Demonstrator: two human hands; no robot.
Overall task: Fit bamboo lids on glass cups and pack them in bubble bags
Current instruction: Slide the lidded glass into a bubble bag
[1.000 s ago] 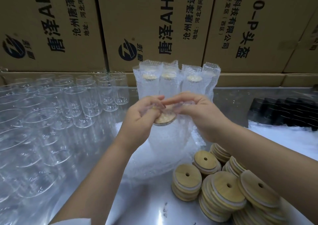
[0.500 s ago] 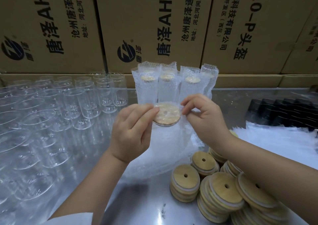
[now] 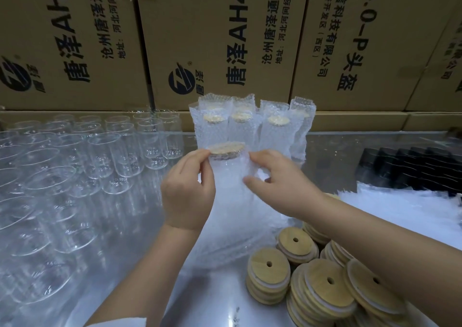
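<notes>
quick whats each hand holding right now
Left hand: pinching the bubble bag beside the bamboo lid.
Right hand: gripping the bubble bag's other side.

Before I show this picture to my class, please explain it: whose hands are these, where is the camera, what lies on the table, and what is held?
No machine here: a person works with bare hands, and the one picture comes from a camera on their head, looking down. The left hand and right hand hold a bubble bag with a glass cup inside, capped by a bamboo lid. On the table: empty glass cups at left, stacks of loose lids at right, finished bagged cups standing at the back before cardboard boxes.
</notes>
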